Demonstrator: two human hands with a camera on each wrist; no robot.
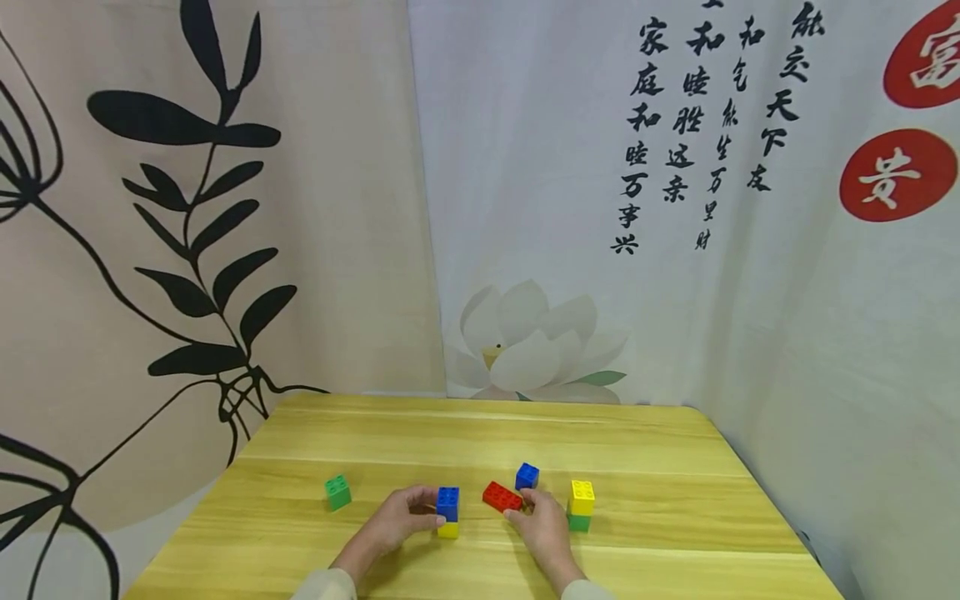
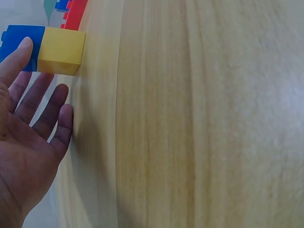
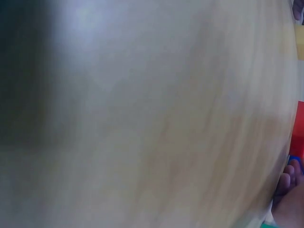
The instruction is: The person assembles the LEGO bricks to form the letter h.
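Observation:
In the head view my left hand (image 1: 405, 521) holds a small stack of building blocks, a blue block (image 1: 447, 502) on top of a yellow block (image 1: 447, 530). The left wrist view shows the thumb on the blue block's side, with fingers behind it. My right hand (image 1: 546, 533) has thumb and index finger at the right end of a red building block (image 1: 501, 497), apparently pinching it. Just beyond those fingers sits a small blue block (image 1: 527, 476). The right wrist view is blurred, with the red block (image 3: 298, 130) and curled fingers at its right edge.
Right of my right hand stands a yellow block (image 1: 582, 497) on a green block (image 1: 579, 523). A lone green block (image 1: 338, 492) lies to the left on the wooden table (image 1: 480, 433). A printed curtain (image 1: 360, 208) hangs behind the table.

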